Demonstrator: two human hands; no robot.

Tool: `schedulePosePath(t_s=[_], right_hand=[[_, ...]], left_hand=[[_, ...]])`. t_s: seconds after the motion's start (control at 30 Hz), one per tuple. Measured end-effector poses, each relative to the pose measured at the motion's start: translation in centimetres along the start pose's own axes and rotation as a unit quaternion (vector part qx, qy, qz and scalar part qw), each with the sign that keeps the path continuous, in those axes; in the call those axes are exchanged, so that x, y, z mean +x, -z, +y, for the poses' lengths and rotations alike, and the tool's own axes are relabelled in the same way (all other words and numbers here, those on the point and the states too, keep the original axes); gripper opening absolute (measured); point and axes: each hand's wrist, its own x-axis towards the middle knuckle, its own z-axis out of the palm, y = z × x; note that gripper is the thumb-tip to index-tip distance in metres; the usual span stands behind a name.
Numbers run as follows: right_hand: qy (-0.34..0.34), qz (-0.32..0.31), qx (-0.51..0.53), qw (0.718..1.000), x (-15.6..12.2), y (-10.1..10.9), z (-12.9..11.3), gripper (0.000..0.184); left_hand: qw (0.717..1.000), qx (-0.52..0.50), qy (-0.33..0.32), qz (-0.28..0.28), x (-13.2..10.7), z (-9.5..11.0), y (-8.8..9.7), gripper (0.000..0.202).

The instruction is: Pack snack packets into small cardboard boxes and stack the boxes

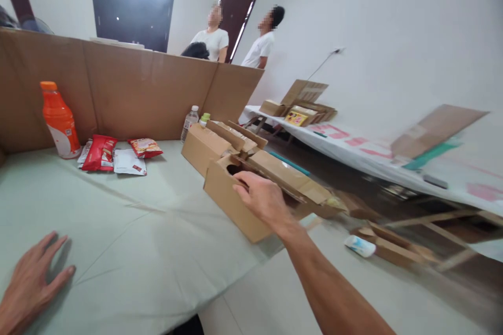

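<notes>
My left hand (37, 277) rests low on the pale green tabletop (129, 235), fingers spread, holding nothing. At the table's right edge, my right hand (261, 196) is bent over the near wall of an open cardboard box (236, 207). Its thumb lies on the outside of that wall, and the other fingers reach over the edge, their tips partly hidden. Behind this box stand further cardboard boxes (204, 147) with raised flaps. Left of them lie a red snack packet (100, 153), a white packet (130, 162) and a red-and-yellow packet (145, 147). An orange bottle (58, 120) stands beside the packets.
A cardboard screen (149, 89) closes off the table's back. By the boxes stands a clear bottle (190, 123) with a green-capped one (204, 119). On the floor are a white-and-blue cylinder (360, 246) and an open carton (396, 246). Two people stand beyond the screen.
</notes>
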Motion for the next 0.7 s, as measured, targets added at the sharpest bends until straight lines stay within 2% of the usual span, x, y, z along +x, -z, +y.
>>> schedulePosePath(t_s=[0.07,0.13,0.2,0.27,0.37,0.47,0.5,0.53,0.57,0.67,0.7], right_hand=[[0.106,0.023,0.048,0.993,-1.0,0.7,-2.3,0.020],[0.205,0.044,0.091,0.973,-2.3,1.8,-5.1,0.020],[0.298,0.042,0.140,0.943,-3.9,3.2,-8.1,0.021],[0.378,0.014,0.200,0.904,-5.4,4.8,-10.9,0.024],[0.447,-0.082,0.297,0.840,-6.9,7.2,-13.7,0.024],[0.463,-0.259,0.377,0.759,-6.5,8.5,-14.5,0.033],[0.458,-0.304,0.388,0.740,-6.0,8.6,-14.6,0.036],[0.448,-0.332,0.388,0.734,-5.4,8.4,-14.5,0.036],[0.437,-0.342,0.378,0.741,-4.7,8.2,-14.5,0.034],[0.415,-0.331,0.318,0.785,-2.8,7.1,-14.3,0.026],[0.415,-0.342,0.297,0.789,-2.2,6.7,-14.3,0.030]], left_hand=[[1.000,-0.021,-0.008,-0.013,-0.2,1.8,0.2,0.064],[0.998,-0.058,-0.015,-0.036,-0.2,4.0,1.0,0.076],[0.990,-0.119,-0.020,-0.068,0.0,6.4,2.4,0.088],[0.976,-0.189,-0.017,-0.104,0.4,8.5,4.1,0.104],[0.947,-0.287,-0.026,-0.143,0.8,10.4,5.8,0.128],[0.921,-0.354,-0.027,-0.163,0.5,10.7,6.1,0.136],[0.917,-0.364,-0.022,-0.165,0.2,10.7,5.9,0.137],[0.916,-0.367,-0.018,-0.161,-0.1,10.5,5.7,0.137],[0.918,-0.366,-0.018,-0.154,-0.4,10.4,5.5,0.136],[0.920,-0.365,-0.031,-0.139,-0.9,10.0,4.7,0.133],[0.919,-0.367,-0.037,-0.135,-1.0,10.0,4.5,0.132]])
